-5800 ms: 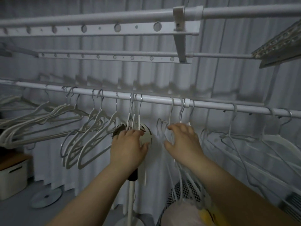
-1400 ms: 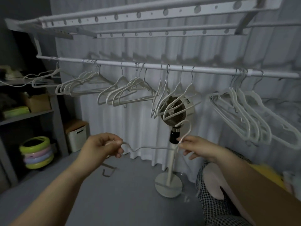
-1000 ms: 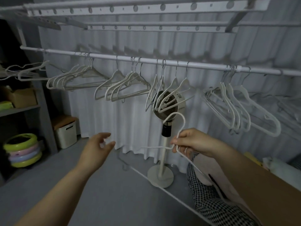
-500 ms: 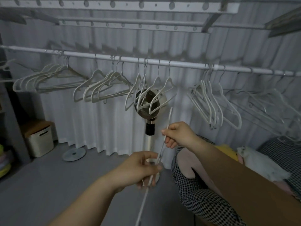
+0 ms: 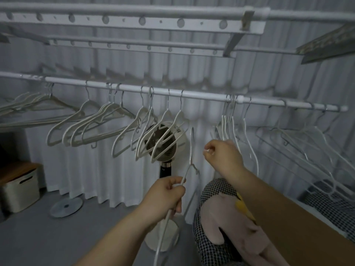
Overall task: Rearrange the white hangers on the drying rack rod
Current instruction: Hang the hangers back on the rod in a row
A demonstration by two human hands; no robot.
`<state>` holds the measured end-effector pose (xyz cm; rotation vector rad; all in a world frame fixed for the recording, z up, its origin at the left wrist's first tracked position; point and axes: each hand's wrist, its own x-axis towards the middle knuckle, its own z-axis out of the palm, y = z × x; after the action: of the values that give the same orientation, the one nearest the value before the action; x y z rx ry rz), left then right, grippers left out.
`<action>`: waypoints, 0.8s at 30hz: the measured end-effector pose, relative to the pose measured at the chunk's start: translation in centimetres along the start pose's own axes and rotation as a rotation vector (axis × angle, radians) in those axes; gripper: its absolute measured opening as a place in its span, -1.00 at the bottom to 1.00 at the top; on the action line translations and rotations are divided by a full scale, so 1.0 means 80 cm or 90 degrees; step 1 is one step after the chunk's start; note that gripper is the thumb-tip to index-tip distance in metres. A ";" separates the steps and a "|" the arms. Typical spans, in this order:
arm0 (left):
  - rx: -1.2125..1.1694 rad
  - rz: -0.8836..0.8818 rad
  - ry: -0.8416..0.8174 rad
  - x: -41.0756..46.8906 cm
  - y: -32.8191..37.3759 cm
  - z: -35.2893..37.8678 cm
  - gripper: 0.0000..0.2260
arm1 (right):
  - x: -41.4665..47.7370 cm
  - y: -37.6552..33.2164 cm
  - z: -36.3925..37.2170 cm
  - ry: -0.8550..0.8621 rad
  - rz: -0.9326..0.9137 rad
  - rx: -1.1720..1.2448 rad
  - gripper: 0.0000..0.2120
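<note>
A white rod (image 5: 201, 94) runs across the drying rack, with white hangers on it in bunches: one at the left (image 5: 96, 123), one in the middle (image 5: 163, 135), one at the right (image 5: 230, 121). Thin wire hangers (image 5: 297, 143) hang at the far right. My left hand (image 5: 165, 196) grips one arm of a loose thin white hanger (image 5: 191, 150), whose hook points up below the gap between the middle and right bunches. My right hand (image 5: 222, 154) is just right of that hook, apart from it, with curled fingers, in front of the right bunch.
A standing fan (image 5: 167, 148) is behind the middle hangers, in front of a white curtain (image 5: 80, 169). Perforated upper bars (image 5: 134, 22) run overhead. A storage box (image 5: 19, 191) and a round disc (image 5: 66, 206) lie on the floor at left. Checked fabric (image 5: 211, 246) is at lower right.
My right hand has let go of the loose hanger near its hook and moved right. My left hand has raised the hanger toward the rod, and the view has come closer to the rack.
</note>
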<state>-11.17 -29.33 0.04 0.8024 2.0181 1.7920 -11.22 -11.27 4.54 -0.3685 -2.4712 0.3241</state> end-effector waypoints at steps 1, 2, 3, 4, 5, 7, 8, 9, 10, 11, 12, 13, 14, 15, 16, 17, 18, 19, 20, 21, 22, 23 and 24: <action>0.001 0.009 0.005 0.015 0.004 0.000 -0.80 | 0.014 0.006 -0.001 0.020 -0.024 -0.058 -0.74; 0.001 0.020 0.012 0.030 0.009 -0.001 -0.80 | 0.029 0.012 -0.003 0.028 -0.035 -0.112 -0.71; 0.001 0.031 0.019 0.045 0.013 -0.001 -0.79 | 0.042 0.020 -0.004 0.021 -0.033 -0.158 -0.66; 0.001 0.043 0.029 0.060 0.018 -0.002 -0.79 | 0.054 0.028 -0.005 0.004 -0.022 -0.194 -0.62; 0.002 0.054 0.042 0.075 0.023 -0.001 -0.78 | 0.065 0.036 -0.005 -0.017 -0.007 -0.219 -0.59; -0.010 0.080 0.072 0.103 0.032 0.001 -0.74 | 0.085 0.051 -0.005 -0.051 0.021 -0.237 -0.55; -0.018 0.097 0.087 0.116 0.036 0.003 -0.72 | 0.094 0.058 -0.005 -0.062 0.032 -0.231 -0.54; -0.020 0.114 0.101 0.129 0.039 0.005 -0.72 | 0.103 0.064 -0.005 -0.071 0.041 -0.217 -0.53; -0.018 0.133 0.115 0.140 0.041 0.008 -0.72 | 0.110 0.070 -0.004 -0.078 0.047 -0.196 -0.50; -0.017 0.150 0.126 0.150 0.043 0.011 -0.73 | 0.115 0.075 -0.003 -0.081 0.050 -0.167 -0.47; -0.017 0.164 0.136 0.160 0.043 0.013 -0.74 | 0.119 0.080 0.000 -0.082 0.048 -0.135 -0.44; -0.018 0.174 0.142 0.169 0.044 0.015 -0.75 | 0.122 0.083 0.002 -0.082 0.043 -0.109 -0.40; -0.019 0.180 0.144 0.177 0.044 0.017 -0.76 | 0.124 0.086 0.005 -0.086 0.037 -0.093 -0.36; -0.019 0.181 0.144 0.186 0.044 0.020 -0.77 | 0.126 0.089 0.008 -0.092 0.030 -0.087 -0.34; -0.017 0.181 0.145 0.194 0.044 0.022 -0.78 | 0.129 0.091 0.011 -0.100 0.024 -0.086 -0.32; -0.015 0.180 0.146 0.202 0.045 0.024 -0.78 | 0.132 0.093 0.013 -0.107 0.018 -0.087 -0.32; -0.012 0.181 0.148 0.210 0.045 0.026 -0.77 | 0.135 0.094 0.015 -0.110 0.013 -0.087 -0.32; -0.008 0.183 0.146 0.216 0.045 0.028 -0.77 | 0.137 0.096 0.016 -0.109 0.008 -0.085 -0.33; -0.003 0.187 0.143 0.222 0.045 0.030 -0.76 | 0.139 0.098 0.018 -0.107 0.003 -0.083 -0.35; 0.004 0.191 0.139 0.227 0.045 0.033 -0.74 | 0.140 0.100 0.018 -0.105 -0.001 -0.082 -0.36; 0.010 0.191 0.135 0.231 0.045 0.035 -0.73 | 0.141 0.102 0.019 -0.106 -0.004 -0.081 -0.37; 0.012 0.188 0.131 0.237 0.045 0.036 -0.71 | 0.141 0.104 0.019 -0.107 -0.006 -0.083 -0.37; 0.011 0.182 0.128 0.242 0.046 0.037 -0.70 | 0.142 0.106 0.018 -0.109 -0.008 -0.086 -0.37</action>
<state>-24.05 -15.14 5.55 0.9954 2.1347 2.0880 -19.31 0.20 6.86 -0.3962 -2.6698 0.1913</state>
